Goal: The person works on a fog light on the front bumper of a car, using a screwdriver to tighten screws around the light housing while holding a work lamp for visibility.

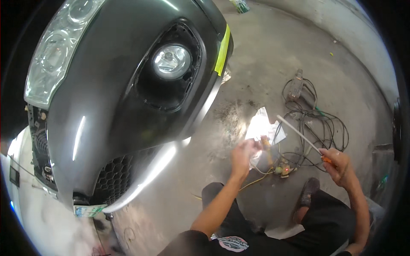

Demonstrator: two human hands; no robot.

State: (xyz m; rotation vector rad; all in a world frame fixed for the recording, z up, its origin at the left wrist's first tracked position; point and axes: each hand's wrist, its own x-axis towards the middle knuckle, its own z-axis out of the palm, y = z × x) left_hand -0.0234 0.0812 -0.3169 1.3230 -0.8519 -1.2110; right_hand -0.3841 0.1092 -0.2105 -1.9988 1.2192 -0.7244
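My left hand (243, 154) is raised over the concrete floor, its fingers pinched on a small bright white piece (257, 128) that glares in the light. An orange-tipped tool (268, 149) hangs just beside it. My right hand (337, 164) grips a tool with an orange handle and a long thin white rod (297, 133) pointing up and left toward the white piece. A dark grey car bumper (106, 94) with a round fog lamp (171, 60) fills the left.
Tangled black cables (320, 128) and a small grey device (294, 87) lie on the floor beyond my hands. A yellow cord and a small plug block (282, 170) sit near my knee. Yellow tape (223, 50) marks the bumper's edge. The headlight (55, 51) is at upper left.
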